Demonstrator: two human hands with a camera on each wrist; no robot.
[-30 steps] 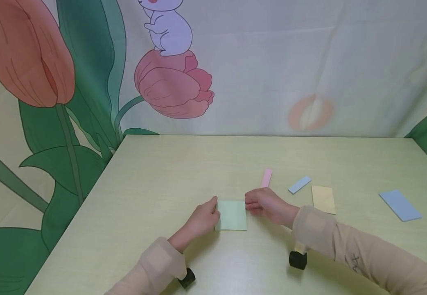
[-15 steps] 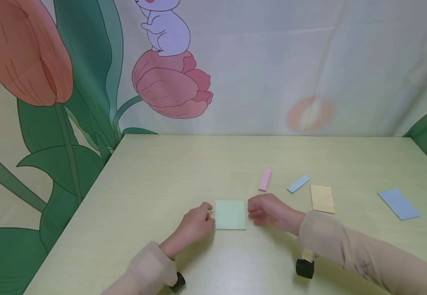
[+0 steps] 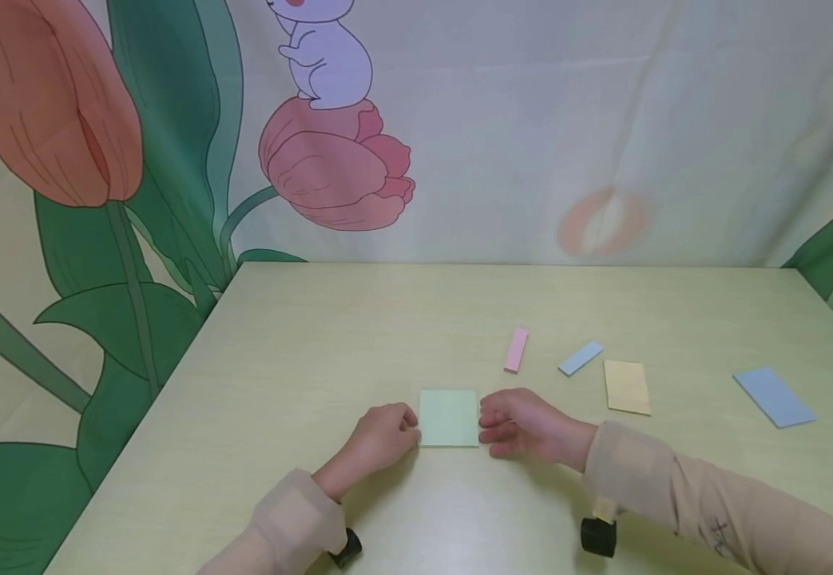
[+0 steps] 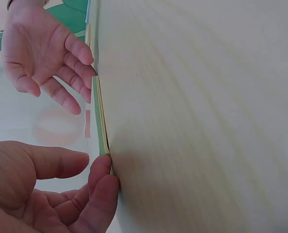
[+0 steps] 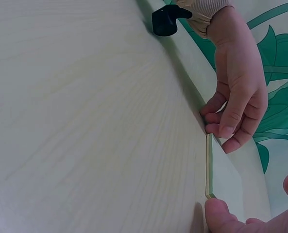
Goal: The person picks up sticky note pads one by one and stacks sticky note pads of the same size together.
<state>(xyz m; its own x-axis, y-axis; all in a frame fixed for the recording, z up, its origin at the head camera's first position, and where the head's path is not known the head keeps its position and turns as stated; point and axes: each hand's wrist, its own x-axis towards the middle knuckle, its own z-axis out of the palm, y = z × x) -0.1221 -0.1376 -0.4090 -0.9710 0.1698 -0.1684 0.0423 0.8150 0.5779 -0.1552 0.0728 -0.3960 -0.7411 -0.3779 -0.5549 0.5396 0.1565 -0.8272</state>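
A pale green square piece (image 3: 448, 418) lies flat on the table between both hands. In the left wrist view its green edge (image 4: 101, 121) sits on a thin yellowish layer. My left hand (image 3: 378, 436) is at the left side, its loosely bent fingertips touching the square's near left corner. On the right side, my right hand (image 3: 531, 427) has relaxed, slightly spread fingers against or very close to the edge. In the right wrist view, a fingertip (image 5: 216, 209) meets the corner of the square. Neither hand grips anything.
Behind the right hand lie a narrow pink strip (image 3: 516, 350) and a narrow blue strip (image 3: 580, 358). A cream rectangle (image 3: 628, 387) and a larger blue rectangle (image 3: 774, 398) are farther right. A printed curtain (image 3: 495, 144) hangs behind the table (image 3: 301, 335).
My left hand lets go of the square's left edge and its fingers come down to the near corner. My right hand draws off the right edge, then returns slightly lower with fingers more spread.
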